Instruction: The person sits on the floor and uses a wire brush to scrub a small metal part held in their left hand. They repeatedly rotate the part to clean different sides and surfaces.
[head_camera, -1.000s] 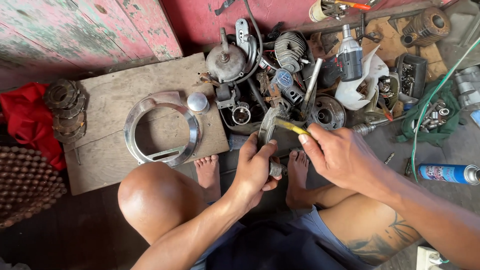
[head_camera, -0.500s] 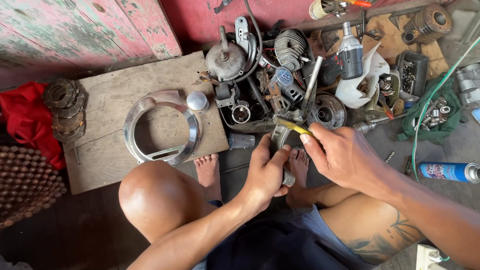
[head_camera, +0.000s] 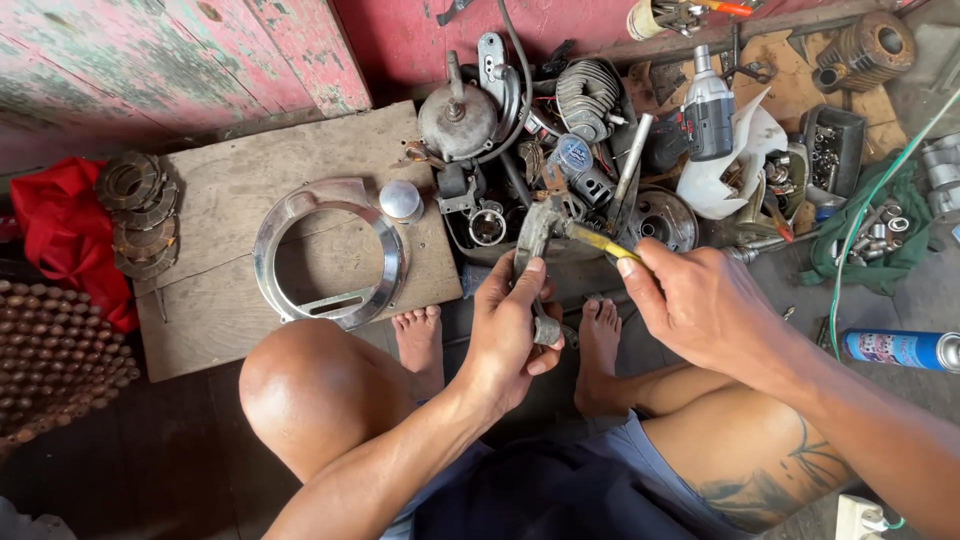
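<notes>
2 hands (head_camera: 600, 310) grip 1 curved metal part (head_camera: 532, 250), yellow-handled tool (head_camera: 600, 243) touching it.

Left hand (head_camera: 512, 330): forearm rising from lower left, fingers curled shut in a grip, thumb up; right hand (head_camera: 700, 305): forearm entering from lower right, fingers pinched closed, knuckles up, just beside the left.

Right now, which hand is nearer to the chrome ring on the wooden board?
Left. The left hand grips a curved metal part just right of the chrome ring; the right hand is farther right.
</notes>
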